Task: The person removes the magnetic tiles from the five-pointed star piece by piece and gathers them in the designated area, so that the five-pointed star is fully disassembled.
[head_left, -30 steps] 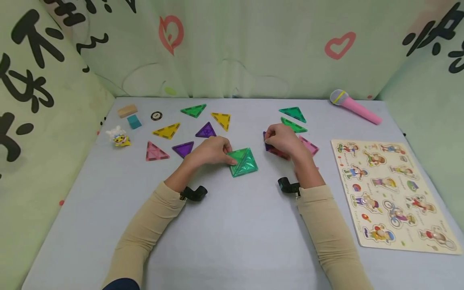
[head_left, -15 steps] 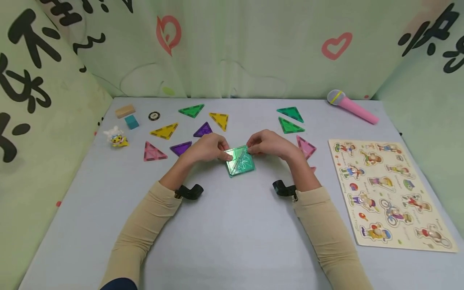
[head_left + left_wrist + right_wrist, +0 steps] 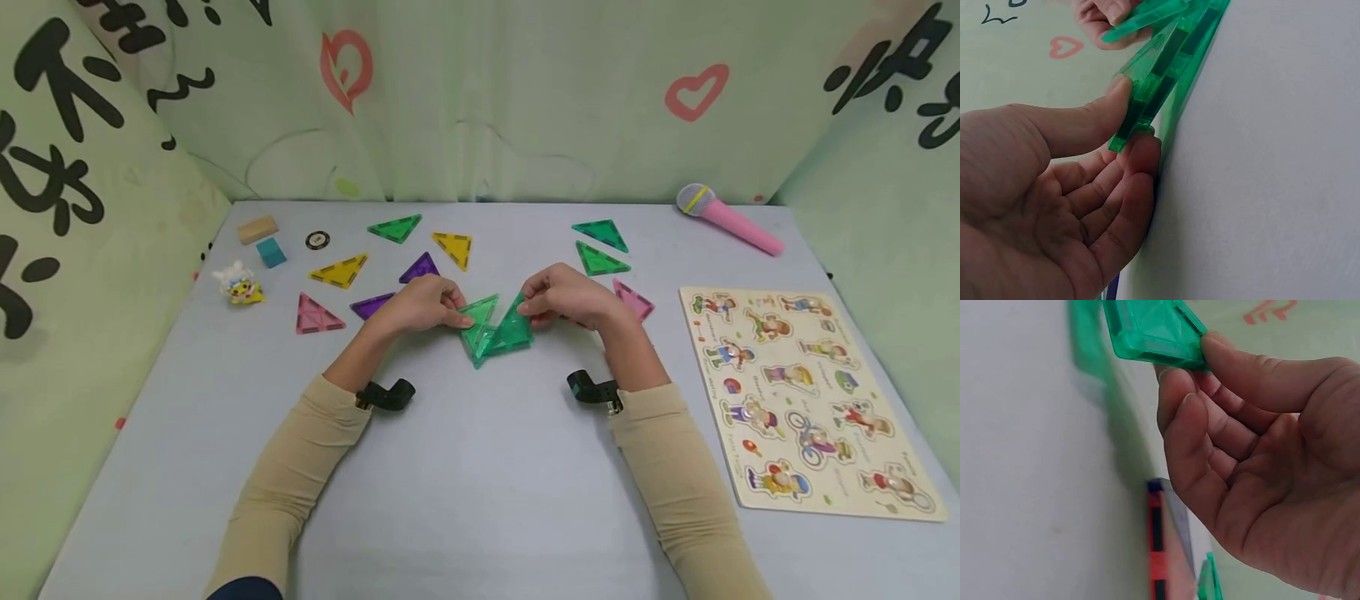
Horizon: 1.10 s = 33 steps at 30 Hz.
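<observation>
Dead centre on the table (image 3: 480,467), I see two green triangles (image 3: 495,329) tilted up, joined at their near corner, left hand (image 3: 420,304) pinching one, right hand (image 3: 566,298) the other, equally close.

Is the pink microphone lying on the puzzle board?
No, the pink microphone lies on the table behind the puzzle board, apart from it.

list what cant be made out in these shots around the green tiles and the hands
- Head view: the left hand covers part of the purple triangle tile.
- Head view: the right hand hides most of the pink triangle tile.
- Right wrist view: the frame's top edge cuts off the translucent green triangle tile.
</observation>
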Each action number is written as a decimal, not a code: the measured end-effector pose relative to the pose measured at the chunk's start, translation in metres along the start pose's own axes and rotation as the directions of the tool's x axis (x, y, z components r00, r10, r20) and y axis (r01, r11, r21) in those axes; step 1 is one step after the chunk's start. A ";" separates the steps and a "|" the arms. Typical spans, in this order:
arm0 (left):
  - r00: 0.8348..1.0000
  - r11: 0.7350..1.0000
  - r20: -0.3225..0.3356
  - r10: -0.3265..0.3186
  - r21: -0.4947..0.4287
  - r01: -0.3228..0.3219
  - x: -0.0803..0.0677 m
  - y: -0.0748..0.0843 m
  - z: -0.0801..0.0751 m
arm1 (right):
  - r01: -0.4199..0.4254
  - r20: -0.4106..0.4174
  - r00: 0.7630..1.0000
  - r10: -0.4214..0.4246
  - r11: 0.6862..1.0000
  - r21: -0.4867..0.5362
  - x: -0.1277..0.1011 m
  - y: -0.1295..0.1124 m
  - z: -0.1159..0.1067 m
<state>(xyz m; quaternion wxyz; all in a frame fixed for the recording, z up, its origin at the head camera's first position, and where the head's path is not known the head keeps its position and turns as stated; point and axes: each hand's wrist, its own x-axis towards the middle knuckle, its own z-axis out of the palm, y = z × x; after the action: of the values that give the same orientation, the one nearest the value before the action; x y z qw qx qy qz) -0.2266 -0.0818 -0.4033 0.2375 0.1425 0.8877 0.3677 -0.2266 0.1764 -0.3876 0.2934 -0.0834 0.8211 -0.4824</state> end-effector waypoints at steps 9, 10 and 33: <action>1.000 1.000 0.004 -0.008 0.013 0.008 -0.001 -0.003 -0.003 | 0.138 -0.400 0.916 -0.037 0.964 0.229 0.008 -0.003 -0.012; 1.000 1.000 0.009 -0.005 0.014 0.005 0.000 -0.004 -0.002 | 0.141 -0.440 0.898 -0.015 0.957 0.254 0.012 -0.003 -0.013; 0.999 1.000 -0.009 0.031 -0.001 -0.031 0.001 -0.007 0.000 | -0.128 -0.626 0.779 -0.033 0.969 -0.211 0.065 0.000 -0.033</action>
<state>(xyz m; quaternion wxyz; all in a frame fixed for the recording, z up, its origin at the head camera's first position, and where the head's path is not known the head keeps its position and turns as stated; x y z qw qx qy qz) -0.2279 -0.0867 -0.4086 0.2280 0.1543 0.8862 0.3726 -0.2979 0.1740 -0.4016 0.0045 0.0671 0.9260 -0.3714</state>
